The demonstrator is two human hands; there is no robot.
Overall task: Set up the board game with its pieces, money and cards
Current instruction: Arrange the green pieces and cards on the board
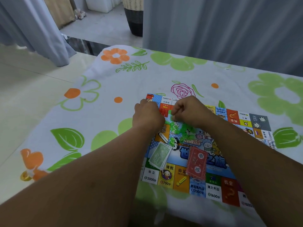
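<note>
Writing covered the board (214, 192), which lay flat on a flowered tablecloth (114, 89) toward the near right part of the table. Along the board's near edge the squares read "埃及 2000分", "得税 700分", "命运 DESTINY", a blue airport square marked "2000分", "澳大利亚 1600分" and "机会" with a question mark. At its far edge the print ran upside down, with "2200分" legible near the far left corner; the large blue title in the middle was partly covered.

Both hands met over the far left part of the board. The right hand (190, 112) had its fingers curled narrow, thumb and fingertips pinching one bright green piece. The left hand (148, 117) showed only its back, fingers bent away from the camera, so whether it held anything could not be told. Just below the hands a loose heap of green plastic pieces (176, 128) lay on the board's centre picture.

A fanned stack of green notes (159, 155) marked "500" sat tilted by the board's left edge. A stack of red cards (196, 163) lay near the near edge, its white characters too blurred to read. Grey curtain (213, 30) hung behind the table's far edge.
</note>
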